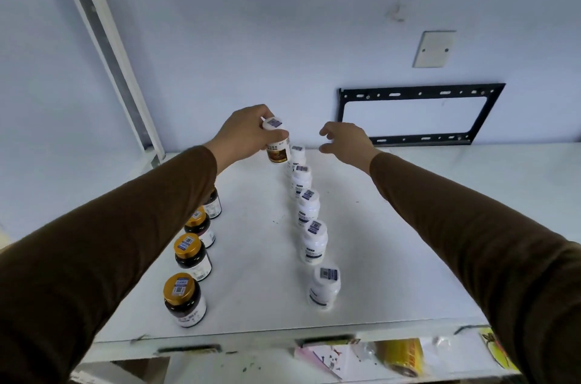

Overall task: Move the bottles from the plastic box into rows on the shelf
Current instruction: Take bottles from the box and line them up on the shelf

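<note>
White-capped bottle gripping in my left hand, hovering at far end of white row on shelf. Right hand hanging empty, fingers loose. Gold-lidded row standing. Plastic box unseen; remainder unknown.

Storeroom or pharmacy stockroom: white shelf, rows of barcoded supplement bottles, bare wall
</note>
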